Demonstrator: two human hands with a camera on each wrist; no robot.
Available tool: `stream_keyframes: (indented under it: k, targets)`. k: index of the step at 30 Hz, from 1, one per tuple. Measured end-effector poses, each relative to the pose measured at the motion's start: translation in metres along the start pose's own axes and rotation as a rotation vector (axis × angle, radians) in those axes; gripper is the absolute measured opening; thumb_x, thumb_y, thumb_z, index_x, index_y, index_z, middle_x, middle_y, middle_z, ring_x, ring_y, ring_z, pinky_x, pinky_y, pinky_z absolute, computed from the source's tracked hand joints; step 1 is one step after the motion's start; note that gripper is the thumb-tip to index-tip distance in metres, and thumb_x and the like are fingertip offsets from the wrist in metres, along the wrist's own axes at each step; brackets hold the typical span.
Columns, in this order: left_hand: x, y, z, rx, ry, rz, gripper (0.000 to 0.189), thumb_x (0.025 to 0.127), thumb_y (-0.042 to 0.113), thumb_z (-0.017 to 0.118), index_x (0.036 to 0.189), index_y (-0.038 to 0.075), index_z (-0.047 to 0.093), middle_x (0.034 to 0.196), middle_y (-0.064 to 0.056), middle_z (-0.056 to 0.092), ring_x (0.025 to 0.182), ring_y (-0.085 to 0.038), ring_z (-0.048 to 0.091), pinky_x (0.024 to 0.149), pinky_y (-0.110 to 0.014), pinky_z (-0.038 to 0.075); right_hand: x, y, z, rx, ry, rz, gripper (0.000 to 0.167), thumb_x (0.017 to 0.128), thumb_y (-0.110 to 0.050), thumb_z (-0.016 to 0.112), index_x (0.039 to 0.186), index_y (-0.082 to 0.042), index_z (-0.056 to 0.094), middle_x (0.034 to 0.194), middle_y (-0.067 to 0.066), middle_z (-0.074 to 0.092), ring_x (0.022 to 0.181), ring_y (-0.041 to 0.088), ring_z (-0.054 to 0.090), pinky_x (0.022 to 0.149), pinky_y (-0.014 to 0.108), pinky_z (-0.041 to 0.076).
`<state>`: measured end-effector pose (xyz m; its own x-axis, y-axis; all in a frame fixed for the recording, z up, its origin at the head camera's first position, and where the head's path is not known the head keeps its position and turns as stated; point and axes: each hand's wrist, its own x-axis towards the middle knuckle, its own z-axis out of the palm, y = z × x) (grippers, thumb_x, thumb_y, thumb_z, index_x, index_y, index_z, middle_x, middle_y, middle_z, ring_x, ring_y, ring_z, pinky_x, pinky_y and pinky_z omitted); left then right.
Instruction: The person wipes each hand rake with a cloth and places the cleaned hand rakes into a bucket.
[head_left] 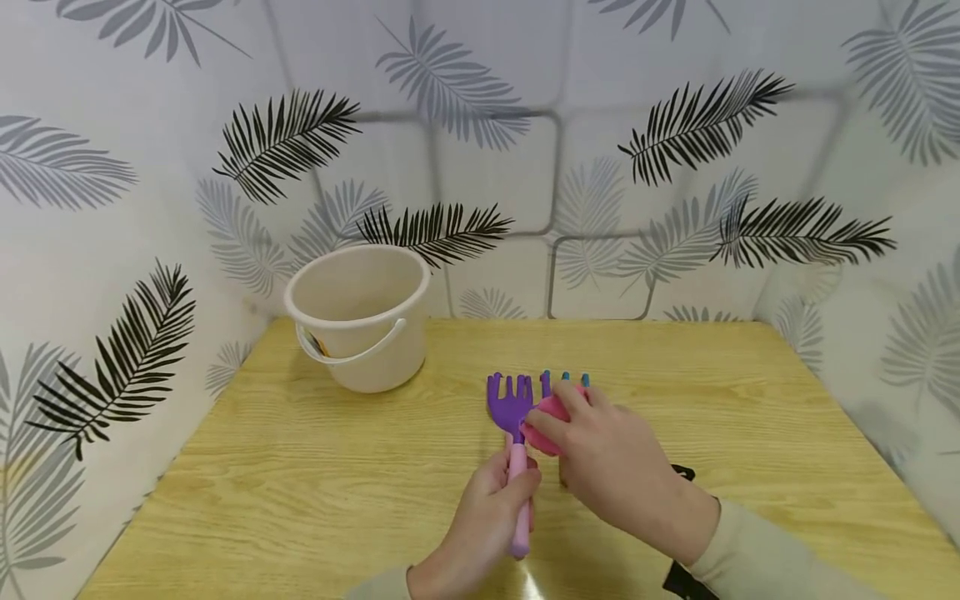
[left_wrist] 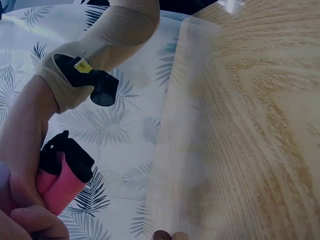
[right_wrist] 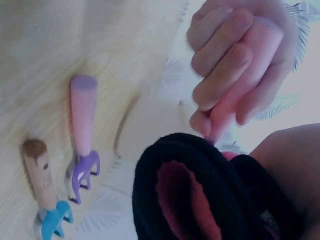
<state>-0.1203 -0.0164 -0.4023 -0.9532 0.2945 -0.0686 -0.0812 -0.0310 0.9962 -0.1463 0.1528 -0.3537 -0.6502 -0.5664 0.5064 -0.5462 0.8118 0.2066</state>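
My left hand (head_left: 491,500) grips the pink handle of a small purple garden rake (head_left: 512,408), its tines pointing away from me. In my right hand (head_left: 618,467) is a folded pink and black cloth (head_left: 551,425), pinched against the neck of that rake. The right wrist view shows the cloth (right_wrist: 172,190) large in front, covering most of the rake's head. Two more rakes lie on the table beyond the right hand: a purple rake (right_wrist: 87,167) with a pink handle and a blue rake (right_wrist: 56,217) with a wooden handle. In the head view the right hand hides most of both.
A cream bucket (head_left: 390,350) with a white handle stands at the back left of the wooden table (head_left: 300,467). Behind and beside the table is a wall covering (head_left: 495,183) with a feather pattern. A black wrist camera (left_wrist: 102,90) sits on the right forearm.
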Motion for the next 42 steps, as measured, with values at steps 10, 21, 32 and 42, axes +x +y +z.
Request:
stream_keyframes:
  k: [10, 21, 32, 42]
  targets:
    - [-0.004, 0.000, 0.002, -0.016, -0.030, -0.012, 0.024, 0.100, 0.016, 0.055, 0.115, -0.003, 0.053, 0.068, -0.001, 0.051, 0.055, -0.010, 0.047, 0.045, -0.019, 0.040, 0.006, 0.022, 0.011, -0.040, 0.032, 0.101, 0.039, 0.075, -0.012, 0.080, 0.112, -0.022, 0.075, 0.099, 0.011, 0.059, 0.074, 0.031, 0.057, 0.041, 0.038, 0.052]
    - [-0.001, 0.000, -0.001, 0.078, -0.011, 0.017, 0.029, 0.097, 0.017, 0.057, 0.118, -0.004, 0.054, 0.066, 0.000, 0.052, 0.050, -0.008, 0.048, 0.045, -0.018, 0.041, 0.005, -0.004, 0.003, 0.012, 0.063, -0.027, 0.049, 0.068, -0.006, 0.079, 0.113, -0.024, 0.074, 0.112, 0.014, 0.065, 0.083, 0.034, 0.064, 0.049, 0.038, 0.058]
    - [-0.007, -0.006, 0.004, 0.104, -0.052, -0.045, 0.038, 0.097, 0.022, 0.061, 0.125, -0.002, 0.054, 0.076, -0.004, 0.056, 0.055, -0.011, 0.052, 0.047, -0.022, 0.045, 0.017, 0.017, 0.010, 0.015, -0.082, 0.052, 0.051, 0.070, -0.008, 0.080, 0.117, -0.027, 0.074, 0.104, 0.009, 0.059, 0.077, 0.028, 0.057, 0.045, 0.037, 0.055]
    - [-0.003, -0.013, 0.002, 0.159, -0.063, 0.022, 0.026, 0.095, 0.014, 0.059, 0.116, -0.001, 0.055, 0.069, 0.002, 0.053, 0.052, -0.008, 0.048, 0.047, -0.018, 0.039, 0.013, -0.007, -0.008, 0.119, -0.155, -0.105, 0.044, 0.071, 0.000, 0.071, 0.101, -0.032, 0.073, 0.107, 0.006, 0.064, 0.078, 0.021, 0.054, 0.043, 0.025, 0.044]
